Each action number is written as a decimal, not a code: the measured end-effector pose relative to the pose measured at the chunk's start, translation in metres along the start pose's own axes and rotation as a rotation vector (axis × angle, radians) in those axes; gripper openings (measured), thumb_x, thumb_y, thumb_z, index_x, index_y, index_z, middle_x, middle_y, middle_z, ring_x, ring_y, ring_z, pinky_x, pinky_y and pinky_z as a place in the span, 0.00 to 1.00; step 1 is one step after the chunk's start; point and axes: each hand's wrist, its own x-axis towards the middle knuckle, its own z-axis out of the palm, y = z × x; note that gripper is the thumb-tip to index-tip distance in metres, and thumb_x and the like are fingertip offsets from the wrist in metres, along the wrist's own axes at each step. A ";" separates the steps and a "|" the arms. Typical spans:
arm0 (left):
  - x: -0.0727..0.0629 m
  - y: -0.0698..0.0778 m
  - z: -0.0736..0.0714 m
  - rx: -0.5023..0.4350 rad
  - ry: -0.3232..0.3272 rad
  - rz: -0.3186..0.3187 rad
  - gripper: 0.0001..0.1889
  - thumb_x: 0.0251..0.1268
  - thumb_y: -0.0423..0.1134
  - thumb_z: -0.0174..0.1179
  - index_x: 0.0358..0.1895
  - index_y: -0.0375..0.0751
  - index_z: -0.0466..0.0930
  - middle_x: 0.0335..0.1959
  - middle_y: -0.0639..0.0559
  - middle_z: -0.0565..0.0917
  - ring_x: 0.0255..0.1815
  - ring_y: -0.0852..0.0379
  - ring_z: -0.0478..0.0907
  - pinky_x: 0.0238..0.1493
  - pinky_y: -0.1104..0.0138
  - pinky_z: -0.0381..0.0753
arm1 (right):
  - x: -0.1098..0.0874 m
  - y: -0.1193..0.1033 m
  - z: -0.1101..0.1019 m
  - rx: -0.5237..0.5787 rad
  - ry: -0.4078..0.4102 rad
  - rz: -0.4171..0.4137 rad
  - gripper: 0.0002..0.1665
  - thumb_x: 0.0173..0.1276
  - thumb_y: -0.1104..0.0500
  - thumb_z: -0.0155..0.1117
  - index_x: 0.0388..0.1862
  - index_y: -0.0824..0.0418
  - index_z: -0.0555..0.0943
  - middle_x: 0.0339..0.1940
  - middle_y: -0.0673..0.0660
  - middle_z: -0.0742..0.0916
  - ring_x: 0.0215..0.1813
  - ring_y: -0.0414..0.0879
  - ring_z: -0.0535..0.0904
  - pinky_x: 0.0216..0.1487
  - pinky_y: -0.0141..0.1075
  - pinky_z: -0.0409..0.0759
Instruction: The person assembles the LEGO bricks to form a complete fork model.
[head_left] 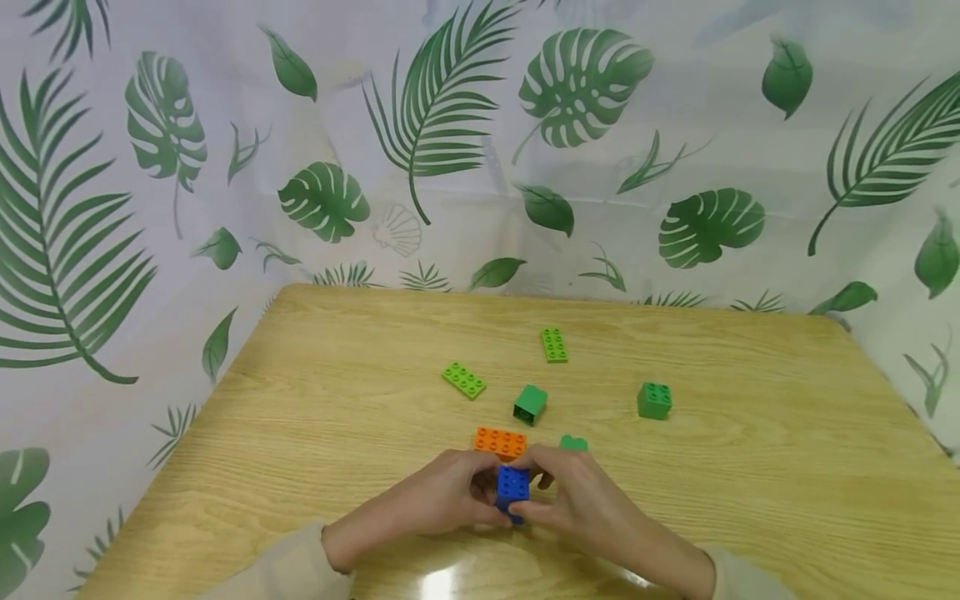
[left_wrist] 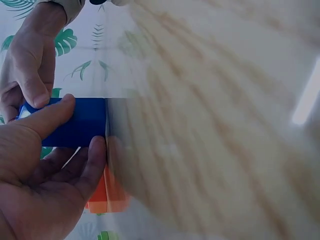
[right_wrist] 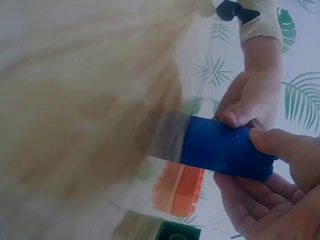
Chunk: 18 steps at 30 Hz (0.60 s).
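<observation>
A blue brick stack (head_left: 513,483) stands upright on the table close in front of me, studs on top. A faint seam crosses its side in the right wrist view, where its base (right_wrist: 205,142) meets the tabletop. My left hand (head_left: 448,492) grips it from the left, thumb on the near face and fingers behind, lower down in the left wrist view. From the right, my right hand (head_left: 585,496) pinches its upper part between thumb and fingers. Just behind the stack lies an orange brick (head_left: 500,442), studs up.
A green brick (head_left: 573,443) sits partly hidden behind my right hand. Farther back are a tipped green brick (head_left: 531,403) and two lime bricks, one left (head_left: 464,380) and one farther away (head_left: 555,345). Another green brick (head_left: 655,401) stands to the right. A leaf-print cloth (head_left: 465,200) hangs behind the table.
</observation>
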 end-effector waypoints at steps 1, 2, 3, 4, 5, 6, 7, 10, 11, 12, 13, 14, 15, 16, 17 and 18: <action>-0.001 0.000 0.000 -0.003 -0.001 0.005 0.15 0.56 0.37 0.80 0.41 0.44 0.82 0.34 0.61 0.85 0.34 0.69 0.80 0.40 0.73 0.81 | 0.000 0.000 0.000 0.002 0.000 0.002 0.16 0.61 0.59 0.81 0.46 0.59 0.86 0.41 0.47 0.89 0.41 0.41 0.83 0.41 0.36 0.84; -0.001 -0.001 0.000 -0.005 -0.003 0.011 0.15 0.56 0.37 0.79 0.42 0.43 0.82 0.34 0.61 0.85 0.35 0.69 0.80 0.40 0.73 0.82 | 0.000 0.000 0.000 0.003 0.000 0.005 0.16 0.61 0.58 0.81 0.46 0.59 0.86 0.41 0.47 0.89 0.41 0.41 0.83 0.41 0.36 0.84; -0.002 -0.001 0.000 -0.006 -0.005 0.013 0.14 0.57 0.37 0.79 0.42 0.43 0.82 0.35 0.61 0.85 0.35 0.70 0.80 0.40 0.73 0.82 | 0.000 0.000 0.001 0.004 0.000 0.006 0.16 0.61 0.57 0.81 0.46 0.58 0.86 0.40 0.47 0.89 0.41 0.42 0.83 0.41 0.36 0.84; -0.002 -0.001 0.000 -0.004 -0.007 0.014 0.14 0.58 0.37 0.79 0.42 0.44 0.82 0.35 0.61 0.86 0.35 0.70 0.81 0.40 0.74 0.82 | 0.000 -0.001 0.001 0.004 0.003 0.009 0.16 0.61 0.57 0.82 0.45 0.58 0.85 0.40 0.46 0.89 0.41 0.42 0.83 0.41 0.37 0.84; -0.002 -0.001 0.000 -0.003 -0.008 0.019 0.14 0.58 0.37 0.78 0.43 0.43 0.82 0.35 0.61 0.86 0.35 0.70 0.81 0.40 0.74 0.82 | 0.000 -0.001 0.001 0.003 0.005 0.013 0.16 0.61 0.57 0.82 0.45 0.58 0.85 0.40 0.46 0.89 0.41 0.42 0.83 0.41 0.37 0.84; -0.003 -0.001 0.000 -0.004 -0.010 0.021 0.14 0.58 0.37 0.78 0.43 0.43 0.82 0.35 0.60 0.86 0.35 0.70 0.81 0.40 0.74 0.82 | 0.000 -0.001 0.001 0.002 0.008 0.014 0.16 0.60 0.58 0.82 0.44 0.57 0.85 0.39 0.46 0.89 0.41 0.42 0.83 0.41 0.37 0.84; -0.003 0.000 -0.001 -0.006 -0.011 0.023 0.14 0.59 0.37 0.78 0.43 0.43 0.82 0.36 0.60 0.86 0.35 0.70 0.81 0.40 0.74 0.82 | -0.001 -0.001 0.001 0.002 0.010 0.014 0.16 0.60 0.57 0.82 0.44 0.57 0.85 0.39 0.45 0.89 0.41 0.42 0.83 0.41 0.37 0.84; -0.004 0.000 -0.001 -0.014 -0.011 0.028 0.13 0.59 0.36 0.77 0.43 0.43 0.82 0.36 0.59 0.86 0.36 0.70 0.81 0.41 0.74 0.82 | -0.001 0.000 0.001 0.003 0.012 0.019 0.16 0.60 0.57 0.82 0.44 0.57 0.85 0.38 0.44 0.88 0.40 0.41 0.82 0.41 0.37 0.83; -0.004 0.000 -0.001 -0.017 -0.010 0.032 0.13 0.60 0.36 0.77 0.42 0.43 0.82 0.36 0.58 0.87 0.36 0.70 0.81 0.41 0.74 0.82 | -0.001 0.000 0.001 0.006 0.011 0.019 0.16 0.61 0.57 0.82 0.44 0.57 0.84 0.38 0.44 0.88 0.40 0.41 0.82 0.41 0.36 0.83; -0.004 0.001 -0.001 -0.017 -0.008 0.032 0.12 0.60 0.36 0.77 0.42 0.43 0.82 0.36 0.57 0.87 0.36 0.70 0.81 0.41 0.74 0.82 | -0.001 0.000 0.001 0.007 0.011 0.020 0.16 0.61 0.57 0.82 0.44 0.56 0.84 0.38 0.44 0.88 0.40 0.41 0.82 0.41 0.36 0.83; -0.005 0.001 -0.001 -0.013 -0.005 0.035 0.12 0.60 0.35 0.77 0.42 0.43 0.82 0.36 0.57 0.87 0.36 0.70 0.81 0.41 0.74 0.82 | 0.000 0.000 0.001 0.009 0.008 0.022 0.16 0.61 0.56 0.82 0.43 0.56 0.84 0.38 0.44 0.88 0.40 0.41 0.82 0.41 0.36 0.83; -0.005 0.001 -0.001 -0.011 -0.004 0.036 0.12 0.61 0.35 0.76 0.42 0.43 0.82 0.37 0.57 0.87 0.36 0.70 0.81 0.41 0.74 0.82 | 0.000 0.001 0.001 0.011 0.006 0.025 0.16 0.60 0.56 0.82 0.43 0.56 0.84 0.37 0.44 0.88 0.40 0.41 0.82 0.41 0.36 0.83; -0.005 0.001 0.000 -0.007 -0.001 0.038 0.12 0.61 0.35 0.76 0.42 0.43 0.82 0.37 0.57 0.87 0.36 0.70 0.81 0.42 0.74 0.82 | 0.000 0.001 0.001 0.011 0.004 0.031 0.16 0.60 0.56 0.82 0.43 0.56 0.84 0.37 0.44 0.88 0.40 0.41 0.82 0.41 0.36 0.83; -0.005 0.001 0.000 -0.003 0.001 0.040 0.11 0.61 0.35 0.76 0.42 0.43 0.82 0.37 0.57 0.87 0.36 0.70 0.81 0.42 0.74 0.82 | 0.001 0.001 0.001 0.013 -0.001 0.034 0.16 0.60 0.56 0.82 0.43 0.56 0.84 0.37 0.44 0.88 0.39 0.41 0.82 0.40 0.36 0.83; -0.006 0.001 0.000 0.002 0.004 0.042 0.11 0.61 0.35 0.76 0.42 0.43 0.82 0.37 0.57 0.87 0.36 0.70 0.81 0.41 0.74 0.82 | 0.001 0.002 0.001 0.018 -0.005 0.039 0.16 0.60 0.56 0.82 0.42 0.56 0.84 0.36 0.44 0.88 0.39 0.41 0.82 0.40 0.36 0.83; -0.006 0.001 0.000 0.007 0.006 0.044 0.11 0.61 0.35 0.76 0.42 0.43 0.82 0.37 0.57 0.87 0.36 0.70 0.81 0.41 0.74 0.82 | 0.001 0.002 0.001 0.020 -0.009 0.044 0.16 0.60 0.55 0.82 0.42 0.56 0.84 0.36 0.44 0.88 0.39 0.40 0.82 0.40 0.36 0.83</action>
